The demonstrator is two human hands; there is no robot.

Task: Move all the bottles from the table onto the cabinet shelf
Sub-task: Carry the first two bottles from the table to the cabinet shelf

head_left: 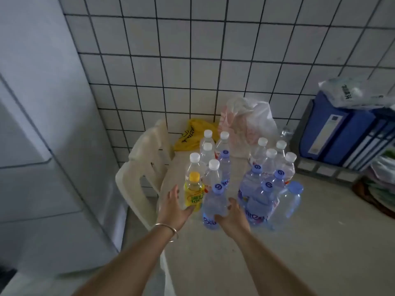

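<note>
Several plastic bottles stand on the beige table [235, 263]. Nearest on the left is a yellow-capped bottle [193, 192] with a yellow label. My left hand [174, 210] is beside it with fingers apart, its thumb touching the bottle's base. Just right of that stands a blue-capped clear bottle [214, 206]. My right hand [233, 216] wraps its lower part. Behind them are white-capped bottles [212, 171]. A second cluster of blue-capped and white-capped bottles [263, 189] stands to the right, with a wider clear bottle [287, 201] at its edge.
A cream plastic chair [147, 165] stands left of the table against the tiled wall. A yellow bag [192, 133] and a white bag [245, 120] lie behind the bottles. Blue binders [342, 133] sit in a rack at right. A white cabinet [42, 124] fills the left.
</note>
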